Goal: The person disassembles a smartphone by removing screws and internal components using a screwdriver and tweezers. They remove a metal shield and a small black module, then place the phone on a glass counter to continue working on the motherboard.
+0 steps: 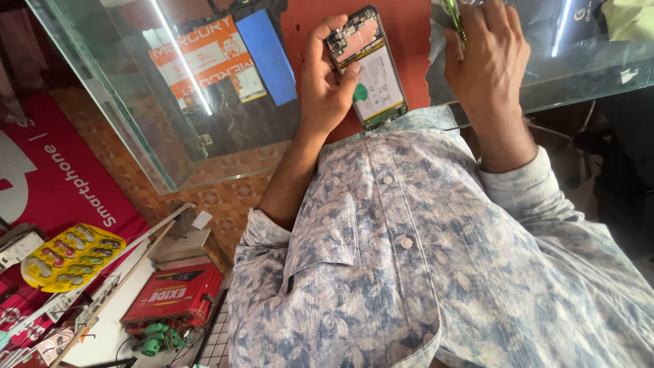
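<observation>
Above the near edge of the glass counter (204,136), the left hand (325,82) grips an opened smartphone (366,67), back cover off, with fingers curled behind it and the thumb pressed on its white battery. Just beside it, apart from the phone, the right hand (485,58) is closed around a thin green tool (454,19) over the counter's glass top. Down at the left, well apart, sit a red battery box (174,293) and a yellow blister card (71,255).

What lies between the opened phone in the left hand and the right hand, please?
In the head view, only bare red counter surface separates the opened phone in the left hand from the right hand.
</observation>
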